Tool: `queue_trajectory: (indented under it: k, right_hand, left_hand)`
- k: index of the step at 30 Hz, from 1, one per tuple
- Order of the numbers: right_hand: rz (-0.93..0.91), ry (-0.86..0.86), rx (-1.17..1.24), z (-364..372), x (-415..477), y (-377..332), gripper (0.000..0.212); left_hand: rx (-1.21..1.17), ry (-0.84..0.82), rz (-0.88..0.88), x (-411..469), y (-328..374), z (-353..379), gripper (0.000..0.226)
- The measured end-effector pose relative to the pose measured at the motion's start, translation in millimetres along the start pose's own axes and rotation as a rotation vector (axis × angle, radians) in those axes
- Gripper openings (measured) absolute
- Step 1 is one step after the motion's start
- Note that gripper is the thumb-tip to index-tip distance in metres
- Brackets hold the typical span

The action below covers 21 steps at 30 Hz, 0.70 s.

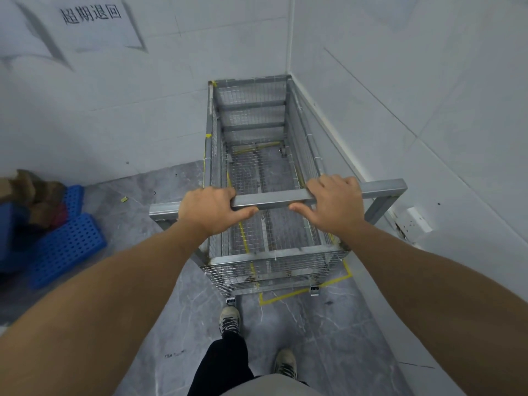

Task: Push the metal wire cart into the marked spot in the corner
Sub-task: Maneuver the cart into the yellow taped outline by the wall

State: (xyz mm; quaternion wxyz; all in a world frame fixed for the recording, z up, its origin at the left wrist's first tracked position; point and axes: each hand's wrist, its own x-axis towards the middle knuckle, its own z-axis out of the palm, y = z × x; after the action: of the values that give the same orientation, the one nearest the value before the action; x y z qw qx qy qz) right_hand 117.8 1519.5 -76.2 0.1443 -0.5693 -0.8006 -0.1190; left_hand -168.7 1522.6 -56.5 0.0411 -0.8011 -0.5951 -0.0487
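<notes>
Both hands clasp the handle bar; cart hugs right wall.

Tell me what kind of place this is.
Probably a warehouse or stockroom corner: a metal wire cart over yellow floor tape, a printed wall sign, and blue perforated plastic pallets.

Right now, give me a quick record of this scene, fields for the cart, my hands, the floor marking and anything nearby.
cart: empty wire cage on castors, far end at the wall corner
left hand: gripping handle bar
right hand: resting on the same bar, fingers over it
yellow tape: near edge shows just outside the cart's near end
blue crates: on floor, left, apart from cart
</notes>
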Motion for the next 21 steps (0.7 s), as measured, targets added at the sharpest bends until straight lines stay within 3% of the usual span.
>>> queue_trajectory:
  k: [9, 21]
  right_hand:
    - [-0.021, 0.082, -0.003, 4.8, -1.0, -0.4, 0.065]
    - [-0.004, 0.025, 0.0, 3.8, -0.9, 2.1, 0.069]
  left_hand:
    - [-0.011, 0.035, -0.01, -3.8, 0.5, 3.3, 0.075]
    - [-0.012, 0.014, 0.023, -3.7, 3.2, -1.7, 0.061]
